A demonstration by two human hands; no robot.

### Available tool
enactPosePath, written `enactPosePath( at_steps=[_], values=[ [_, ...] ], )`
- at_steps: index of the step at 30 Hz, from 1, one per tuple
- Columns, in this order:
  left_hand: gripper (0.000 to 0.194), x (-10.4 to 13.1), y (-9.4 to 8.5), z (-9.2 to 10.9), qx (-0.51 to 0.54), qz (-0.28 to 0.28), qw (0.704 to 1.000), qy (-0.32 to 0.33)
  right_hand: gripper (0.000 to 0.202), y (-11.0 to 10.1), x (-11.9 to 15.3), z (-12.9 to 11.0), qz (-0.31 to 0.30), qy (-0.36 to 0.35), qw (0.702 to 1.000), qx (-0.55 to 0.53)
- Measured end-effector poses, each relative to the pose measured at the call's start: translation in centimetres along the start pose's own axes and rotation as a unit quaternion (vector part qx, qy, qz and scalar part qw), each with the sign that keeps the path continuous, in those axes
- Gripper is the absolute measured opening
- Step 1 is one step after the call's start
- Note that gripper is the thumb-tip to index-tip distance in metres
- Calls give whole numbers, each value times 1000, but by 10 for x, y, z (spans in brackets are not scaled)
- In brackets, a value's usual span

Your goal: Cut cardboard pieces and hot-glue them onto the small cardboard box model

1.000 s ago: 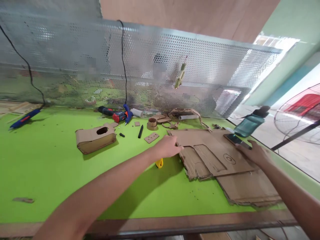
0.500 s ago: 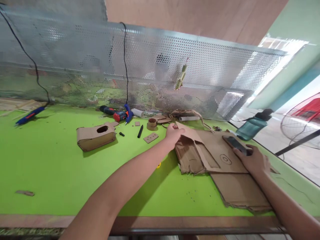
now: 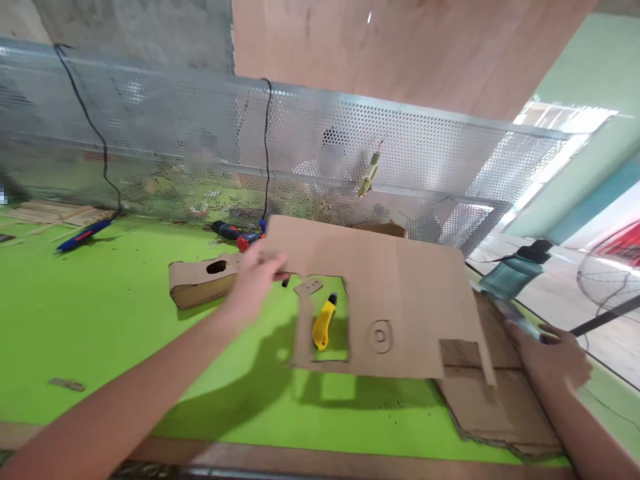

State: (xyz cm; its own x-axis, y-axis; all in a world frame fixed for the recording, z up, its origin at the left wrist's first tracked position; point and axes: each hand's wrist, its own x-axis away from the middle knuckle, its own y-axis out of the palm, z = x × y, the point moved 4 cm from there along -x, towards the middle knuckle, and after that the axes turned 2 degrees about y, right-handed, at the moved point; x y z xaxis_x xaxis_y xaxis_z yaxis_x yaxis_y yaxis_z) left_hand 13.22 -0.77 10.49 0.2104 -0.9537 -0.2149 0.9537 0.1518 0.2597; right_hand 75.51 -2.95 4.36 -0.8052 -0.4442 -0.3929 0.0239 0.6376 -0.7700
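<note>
Two hands busy | left hand [image 3: 257, 280] pinches card sheet [image 3: 410, 300] by its left end, raised over table [image 3: 125, 333] | right hand [image 3: 555, 360] grips phone [image 3: 517, 319] beside scraps [image 3: 500, 410] | step: seemingly sheet-lifting | next likely calls for steady clearance above cutter [image 3: 324, 325]

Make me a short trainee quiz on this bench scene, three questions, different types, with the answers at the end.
1. True or false: the left hand grips the raised cardboard sheet near a corner.

2. Which tool shows through the large cut-out in that sheet?
A) a hammer
B) a yellow cutter
C) a pair of scissors

3. Fill in the missing word: as seen in the head view, the teal bottle is to the ____ of the raised cardboard sheet.

Key: 1. True. 2. B. 3. right.
</note>
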Motion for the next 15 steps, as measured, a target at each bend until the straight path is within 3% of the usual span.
enactPosePath(
  at_steps=[3,5,7,10,12,14,15],
  values=[
    [29,32,-107,38,-18,144,989,3,71,13,0,-6,-57,-17,997,45],
    [24,56,-158,52,-34,204,978,-20,75,18,4,-10,-78,-20,994,75],
    [24,78,-195,53,-34,267,959,-89,77,18,8,-14,-84,-21,991,98],
    [27,100,-227,37,-43,313,935,-160,73,12,14,-23,-83,-45,988,122],
    [36,104,-234,23,-56,279,939,-194,74,6,23,-34,-69,-76,986,133],
    [41,105,-237,14,-62,267,938,-211,78,0,44,-52,-51,-144,980,128],
    [42,104,-238,12,-68,276,935,-214,77,-2,62,-66,-43,-214,969,114]
  ],
)
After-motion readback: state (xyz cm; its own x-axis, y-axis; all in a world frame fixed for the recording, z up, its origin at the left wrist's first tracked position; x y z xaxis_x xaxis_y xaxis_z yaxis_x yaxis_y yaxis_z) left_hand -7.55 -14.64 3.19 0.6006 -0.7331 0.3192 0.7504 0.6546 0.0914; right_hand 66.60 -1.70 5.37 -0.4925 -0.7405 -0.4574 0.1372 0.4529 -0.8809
